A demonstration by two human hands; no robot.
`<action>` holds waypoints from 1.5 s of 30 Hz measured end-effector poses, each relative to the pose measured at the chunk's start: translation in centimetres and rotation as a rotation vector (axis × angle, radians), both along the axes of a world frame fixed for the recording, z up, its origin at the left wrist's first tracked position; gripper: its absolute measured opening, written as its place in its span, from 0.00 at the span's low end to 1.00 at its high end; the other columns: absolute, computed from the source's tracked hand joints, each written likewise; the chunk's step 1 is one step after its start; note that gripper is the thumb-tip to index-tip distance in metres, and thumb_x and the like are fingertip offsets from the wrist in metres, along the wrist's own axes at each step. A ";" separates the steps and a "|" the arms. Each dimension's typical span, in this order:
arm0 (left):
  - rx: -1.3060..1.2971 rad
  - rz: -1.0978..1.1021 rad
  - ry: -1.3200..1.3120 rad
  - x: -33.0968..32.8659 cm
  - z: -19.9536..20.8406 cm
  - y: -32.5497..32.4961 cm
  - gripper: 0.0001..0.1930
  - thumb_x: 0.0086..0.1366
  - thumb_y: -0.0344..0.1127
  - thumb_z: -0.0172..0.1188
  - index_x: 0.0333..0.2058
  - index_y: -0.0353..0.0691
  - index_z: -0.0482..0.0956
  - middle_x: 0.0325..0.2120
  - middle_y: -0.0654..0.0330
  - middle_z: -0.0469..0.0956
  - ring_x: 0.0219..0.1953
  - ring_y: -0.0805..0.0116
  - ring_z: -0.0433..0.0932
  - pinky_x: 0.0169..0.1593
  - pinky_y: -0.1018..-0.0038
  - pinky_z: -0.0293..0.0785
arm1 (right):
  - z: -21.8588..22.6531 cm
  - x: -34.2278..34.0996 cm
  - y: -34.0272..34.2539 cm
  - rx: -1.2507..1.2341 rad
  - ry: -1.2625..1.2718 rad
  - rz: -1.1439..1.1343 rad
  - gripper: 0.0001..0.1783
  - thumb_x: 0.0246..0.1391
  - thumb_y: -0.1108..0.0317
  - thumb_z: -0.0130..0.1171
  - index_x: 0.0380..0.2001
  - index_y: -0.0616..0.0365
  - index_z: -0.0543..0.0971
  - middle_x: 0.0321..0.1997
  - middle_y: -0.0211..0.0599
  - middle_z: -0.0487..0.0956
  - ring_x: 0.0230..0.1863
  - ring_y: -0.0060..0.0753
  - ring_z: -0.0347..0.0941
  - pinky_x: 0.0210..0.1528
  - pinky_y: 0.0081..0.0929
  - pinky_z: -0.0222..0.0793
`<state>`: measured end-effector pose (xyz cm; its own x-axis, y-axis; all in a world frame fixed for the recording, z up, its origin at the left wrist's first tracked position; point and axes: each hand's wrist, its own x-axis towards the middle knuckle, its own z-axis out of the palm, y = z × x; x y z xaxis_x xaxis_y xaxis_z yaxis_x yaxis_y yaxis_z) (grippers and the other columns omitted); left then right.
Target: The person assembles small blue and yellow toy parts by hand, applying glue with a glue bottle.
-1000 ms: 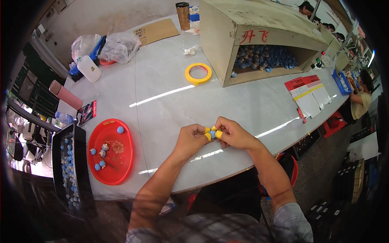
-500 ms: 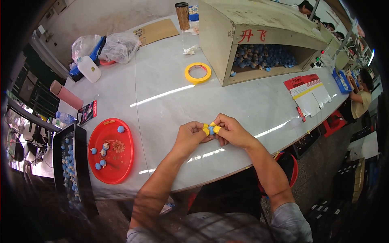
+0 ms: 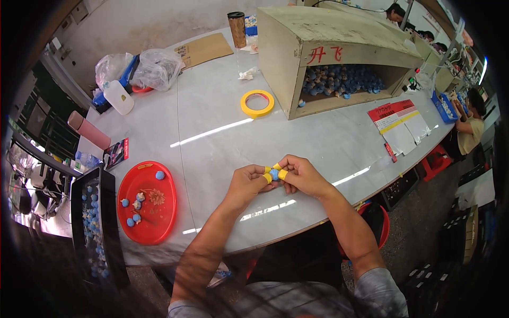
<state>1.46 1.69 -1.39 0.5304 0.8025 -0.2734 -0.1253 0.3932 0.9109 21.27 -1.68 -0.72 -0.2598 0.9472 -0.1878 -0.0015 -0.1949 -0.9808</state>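
Note:
Over the table's front part, my left hand (image 3: 249,184) and my right hand (image 3: 302,177) meet around a small blue rounded piece (image 3: 274,174). Both are closed, pinching it between thumbs and fingertips wrapped in yellow tape. Most of the piece is covered by the fingers, so its exact kind does not show. To the left of my forearm, a red plastic plate (image 3: 170,214) holds several small blue-and-cream figures (image 3: 139,197). Farther left, a black tray (image 3: 108,212) contains many more of them.
A beige open-fronted box (image 3: 275,63) full of blue pieces stands at the back. Before it lies a yellow tape roll (image 3: 257,114). A red-and-white paper (image 3: 395,117) is at right, a pink bottle (image 3: 93,132) at left. A person (image 3: 467,127) sits at far right.
My hands stay together on the blue piece, with only slight finger shifts. The whole scene has moved slightly in view, as my head has turned a little.

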 end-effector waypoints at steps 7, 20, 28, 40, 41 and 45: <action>0.035 -0.015 0.064 0.1 0.2 -0.1 0.14 0.63 0.21 0.56 0.46 0.19 0.71 0.40 0.46 0.78 0.42 0.62 0.83 0.45 0.78 0.80 | -0.6 0.0 0.0 0.017 0.003 0.028 0.05 0.59 0.77 0.50 0.39 0.61 0.73 0.28 0.30 0.77 0.20 0.16 0.70 0.21 0.15 0.65; 0.092 0.013 0.100 0.3 -0.8 -0.4 0.11 0.58 0.16 0.56 0.41 0.20 0.73 0.37 0.48 0.79 0.40 0.65 0.83 0.43 0.79 0.80 | -1.2 -0.1 0.0 0.068 -0.084 0.064 0.05 0.59 0.80 0.48 0.36 0.61 0.72 0.29 0.31 0.77 0.21 0.15 0.69 0.22 0.16 0.65; 0.130 0.014 0.112 0.3 -1.3 -0.4 0.09 0.62 0.20 0.58 0.40 0.21 0.74 0.38 0.48 0.79 0.40 0.63 0.83 0.45 0.76 0.82 | -1.3 -0.4 0.0 0.070 -0.095 0.056 0.04 0.59 0.80 0.48 0.36 0.61 0.71 0.30 0.32 0.77 0.21 0.16 0.70 0.22 0.16 0.66; 0.163 0.013 0.110 0.6 -1.5 -0.3 0.09 0.62 0.20 0.58 0.40 0.21 0.73 0.38 0.47 0.79 0.39 0.62 0.83 0.45 0.76 0.82 | -1.2 -0.4 -0.1 0.092 -0.121 0.036 0.06 0.56 0.82 0.46 0.36 0.63 0.70 0.30 0.34 0.77 0.20 0.17 0.70 0.21 0.18 0.66; 0.173 0.009 0.114 0.5 -1.4 -0.4 0.09 0.62 0.21 0.58 0.40 0.21 0.73 0.37 0.47 0.79 0.39 0.62 0.83 0.45 0.76 0.82 | -1.1 -0.4 -0.1 0.098 -0.118 0.036 0.08 0.53 0.83 0.45 0.36 0.65 0.69 0.29 0.37 0.77 0.19 0.19 0.69 0.21 0.20 0.66; 0.157 0.024 0.098 0.6 -1.1 -0.4 0.09 0.63 0.21 0.58 0.40 0.21 0.73 0.37 0.47 0.79 0.39 0.61 0.83 0.44 0.76 0.82 | -1.1 -0.5 0.0 0.089 -0.108 0.031 0.08 0.53 0.83 0.45 0.36 0.65 0.69 0.29 0.36 0.77 0.19 0.19 0.69 0.21 0.20 0.66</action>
